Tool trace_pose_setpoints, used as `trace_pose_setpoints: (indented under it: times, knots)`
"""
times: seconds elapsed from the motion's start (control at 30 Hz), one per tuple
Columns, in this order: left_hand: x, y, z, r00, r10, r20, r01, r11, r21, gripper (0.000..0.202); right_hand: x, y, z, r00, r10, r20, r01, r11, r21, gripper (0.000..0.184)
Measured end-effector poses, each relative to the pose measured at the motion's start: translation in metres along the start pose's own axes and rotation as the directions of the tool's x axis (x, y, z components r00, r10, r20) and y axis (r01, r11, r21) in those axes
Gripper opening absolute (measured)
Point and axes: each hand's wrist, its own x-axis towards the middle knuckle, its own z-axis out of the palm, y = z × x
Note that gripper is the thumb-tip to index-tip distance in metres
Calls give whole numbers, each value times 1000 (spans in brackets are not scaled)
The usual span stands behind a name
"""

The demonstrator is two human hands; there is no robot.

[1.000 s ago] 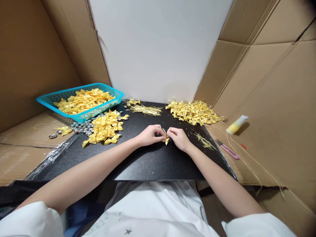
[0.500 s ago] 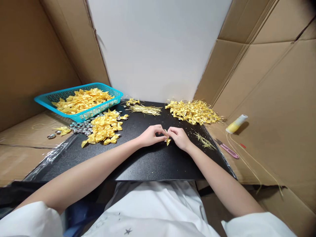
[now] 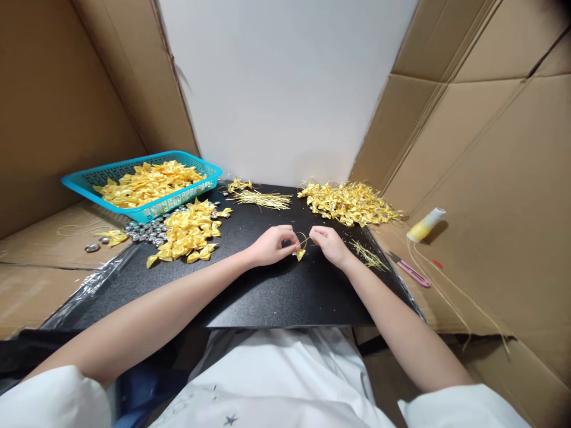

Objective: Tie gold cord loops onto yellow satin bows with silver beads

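Between finger and thumb of my left hand (image 3: 274, 246) is a small yellow ribbon bow (image 3: 300, 255), held just above the black tabletop (image 3: 267, 297). A thin gold cord (image 3: 305, 237) curves up from the bow toward my right hand (image 3: 329, 244). The right fingers are pinched together at the cord's end, a little apart from the bow. My left fingertips hide part of the bow. Nearest the left forearm lies a heap of yellow bows (image 3: 191, 230), with silver beads (image 3: 151, 230) beside it.
A blue basket (image 3: 147, 212) full of yellow bows stands back left. Cut gold cords (image 3: 263, 199) and a pile of corded bows (image 3: 348, 202) lie at the back. On the right are cord scraps (image 3: 369, 255), a pink cutter (image 3: 413, 272) and a spool (image 3: 426, 224). Cardboard walls enclose both sides.
My right hand has drawn slightly right, away from the left, and a loop of cord now shows between them. The bow has shifted slightly left with my left hand.
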Motion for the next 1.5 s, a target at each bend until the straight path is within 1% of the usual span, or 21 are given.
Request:
trace_pose_setpoints:
  times: [0.1, 0.2, 0.27, 0.33, 0.4, 0.47, 0.53, 0.63, 0.7, 0.8, 0.9, 0.97, 1.03, 1.13, 1.23, 1.27, 1.33, 1.43, 1.5]
  knots:
    - [-1, 0, 0, 1000, -2, -9, 2, 999, 35, 18, -1, 0, -4, 1000, -17, 11, 17, 997, -73, 30]
    - [-1, 0, -1, 1000, 3, -20, -2, 999, 46, 17, -4, -3, -10, 997, -72, -23, 64, 967, -245, 26]
    - [-1, 0, -1, 1000, 25, -12, -24, 999, 38, 18, -6, -6, -13, 986, -150, -68, 116, 925, -361, 23]
    - [-1, 0, 0, 999, 47, 5, -47, 998, 41, 21, -8, -11, -13, 966, -244, -92, 177, 872, -457, 21]
    - [0, 0, 3, 998, 56, 25, -57, 996, 70, 23, -10, -17, -8, 942, -326, -76, 237, 810, -536, 19]
    - [-1, -1, 6, 998, 57, 39, -61, 992, 109, 24, -12, -22, -2, 928, -370, -45, 278, 769, -576, 16]
    - [-1, -2, 8, 997, 62, 53, -68, 988, 136, 24, -13, -24, 4, 937, -350, -7, 285, 773, -567, 14]
    - [-4, -4, 10, 995, 51, 80, -61, 990, 127, 22, -11, -21, 7, 972, -231, 44, 220, 827, -517, 12]
    - [-5, -6, 9, 996, 29, 87, -35, 997, 69, 21, -9, -18, 4, 987, -141, 82, 163, 851, -499, 17]
    - [-5, -9, 5, 997, -45, 55, 51, 990, -130, 20, -8, -14, -2, 991, -29, 131, 91, 866, -492, 23]
    - [-4, -10, 3, 989, -141, 33, 143, 908, -394, 22, -8, -13, -3, 987, 17, 159, 65, 866, -496, 21]
    - [-4, -10, 3, 983, -182, 24, 167, 831, -531, 23, -9, -13, 0, 983, 14, 184, 82, 862, -501, 19]
    - [-3, -10, 5, 978, -206, 16, 172, 769, -616, 22, -10, -13, 3, 981, -4, 196, 104, 857, -504, 18]
    - [-3, -11, 9, 972, -236, 1, 172, 708, -685, 21, -12, -12, 8, 977, -47, 206, 147, 852, -502, 19]
    - [-3, -12, 12, 957, -288, -34, 175, 667, -725, 24, -14, -11, 11, 977, -92, 191, 182, 828, -531, 17]
    - [-3, -12, 13, 952, -303, -42, 179, 665, -725, 26, -14, -11, 11, 978, -103, 180, 187, 814, -549, 16]
    - [-3, -12, 14, 945, -324, -54, 196, 688, -699, 29, -15, -10, 12, 980, -121, 157, 191, 787, -587, 13]
    - [-4, -11, 12, 935, -348, -67, 234, 750, -619, 35, -15, -10, 11, 976, -167, 137, 216, 746, -630, 12]
    - [-3, -10, 10, 934, -350, -68, 261, 802, -538, 38, -14, -10, 9, 969, -209, 130, 242, 714, -657, 13]
